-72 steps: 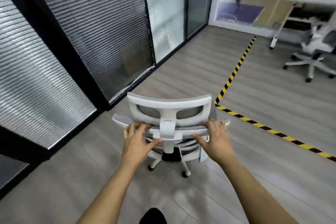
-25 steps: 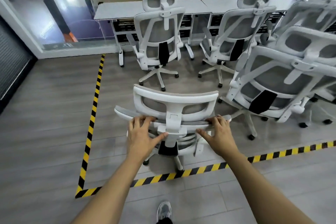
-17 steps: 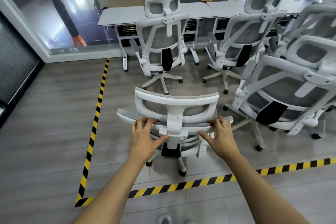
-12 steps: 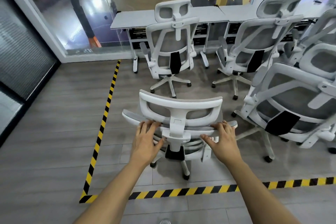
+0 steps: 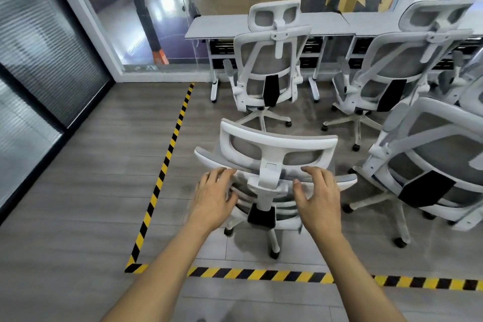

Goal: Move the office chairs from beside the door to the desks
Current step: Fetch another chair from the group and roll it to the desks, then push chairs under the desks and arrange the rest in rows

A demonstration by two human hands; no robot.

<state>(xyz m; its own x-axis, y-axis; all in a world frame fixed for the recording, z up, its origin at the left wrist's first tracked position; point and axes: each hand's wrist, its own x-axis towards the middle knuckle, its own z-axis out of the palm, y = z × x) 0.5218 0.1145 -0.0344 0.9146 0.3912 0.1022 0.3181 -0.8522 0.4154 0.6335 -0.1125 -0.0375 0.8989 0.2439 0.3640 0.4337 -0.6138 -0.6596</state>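
A white office chair with grey mesh [image 5: 277, 146] stands just inside the yellow-black floor tape, its back toward me. My left hand [image 5: 214, 197] and my right hand [image 5: 319, 197] hover on either side of its headrest post, fingers loosely bent and fingertips at the top edge of the backrest. Neither hand wraps around the frame. White desks [image 5: 222, 25] stand ahead along the glass wall.
Another white chair [image 5: 269, 60] sits at the left desk straight ahead, one more [image 5: 392, 68] to its right, and a large one [image 5: 439, 165] close on my right. Yellow-black tape [image 5: 167, 157] marks the zone's left and near edges. A dark glass partition [image 5: 39, 60] runs along the left.
I rolled the chair from the partition corridor across the tape toward the desks. Over the last half second both hands loosened and drew back slightly from the backrest.
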